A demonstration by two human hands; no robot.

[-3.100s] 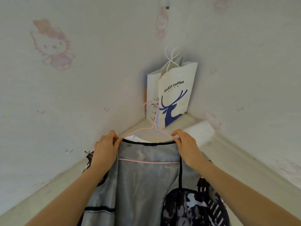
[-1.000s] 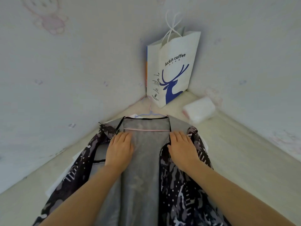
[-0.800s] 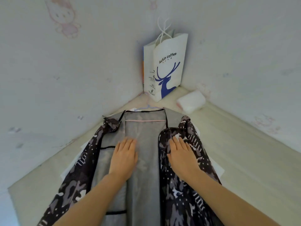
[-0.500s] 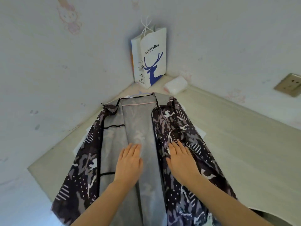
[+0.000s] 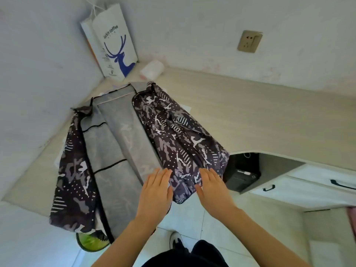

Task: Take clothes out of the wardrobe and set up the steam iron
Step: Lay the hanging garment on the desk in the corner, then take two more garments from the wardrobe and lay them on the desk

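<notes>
A dark camouflage-print jacket (image 5: 74, 176) lies opened out on the pale counter (image 5: 250, 116), which fills a corner between two white walls. Its left front panel is spread flat at the far left, and the hem hangs over the counter's near edge, above a green object (image 5: 89, 242) I cannot make out. Up in the corner a white paper bag (image 5: 113, 47) printed with a blue deer stands upright against the walls. The jacket's grey lining (image 5: 119, 143) faces up in the middle, and the thin pink bar of a hanger (image 5: 115, 98) shows across its collar end. The left hand (image 5: 156, 191) lies flat at the lining's lower edge, its fingers (image 5: 162, 176) straight and together, the tips where the lining meets the right front panel. A small white packet (image 5: 152, 69) lies just beside the bag. The right front panel lies rumpled over the jacket's right half, its lower end drooping past the counter's edge. The right hand (image 5: 213, 191) rests on that end with fingers (image 5: 207, 176) straight and close together, gripping nothing. Whether either palm presses down or only touches is hard to say. To the right a black box (image 5: 240, 175) sits in a recess under the counter, a wall socket (image 5: 249, 41) is set in the wall above, and white drawers (image 5: 316, 187) with dark handles are at the far right.
</notes>
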